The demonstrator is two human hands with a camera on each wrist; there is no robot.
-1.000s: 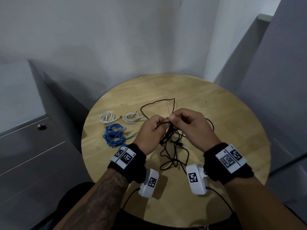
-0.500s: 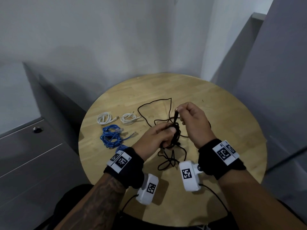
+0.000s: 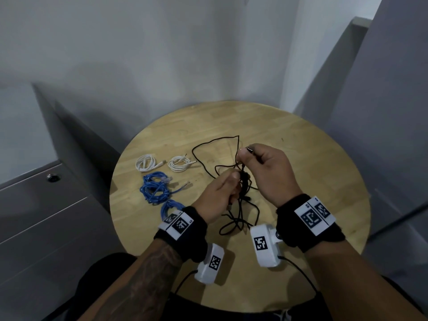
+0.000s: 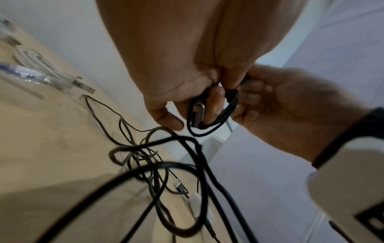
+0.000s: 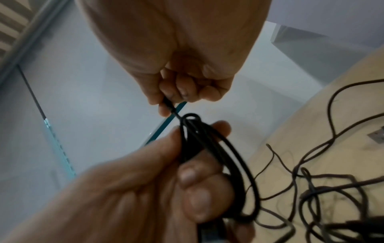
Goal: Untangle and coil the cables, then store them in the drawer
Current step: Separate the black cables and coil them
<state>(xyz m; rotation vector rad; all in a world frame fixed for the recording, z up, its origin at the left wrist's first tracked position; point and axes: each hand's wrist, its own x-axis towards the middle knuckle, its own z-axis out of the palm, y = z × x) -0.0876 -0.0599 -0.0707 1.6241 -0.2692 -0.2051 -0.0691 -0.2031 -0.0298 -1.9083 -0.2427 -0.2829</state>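
Over the round wooden table (image 3: 301, 158), my left hand (image 3: 232, 183) grips a small coil of black cable (image 4: 216, 115); a metal plug (image 4: 198, 111) lies against its fingers. Just above it, my right hand (image 3: 245, 156) pinches the same cable's thin end (image 5: 169, 105) between thumb and forefinger, and the short stretch down to the coil is taut. A tangle of black cables (image 3: 238, 218) lies on the table beneath both hands, with one long loop (image 3: 208, 144) reaching toward the far side.
Two white coiled cables (image 3: 145, 162) (image 3: 179, 163) and two blue bundles (image 3: 155, 187) (image 3: 171, 208) lie on the table's left side. A grey drawer cabinet (image 3: 46, 216) with a round lock (image 3: 53, 177) stands to the left. Walls close in behind and to the right.
My right hand rose and drew away from the left, pulling the cable end up out of the coil. The left hand kept its grip and shifted slightly toward me.
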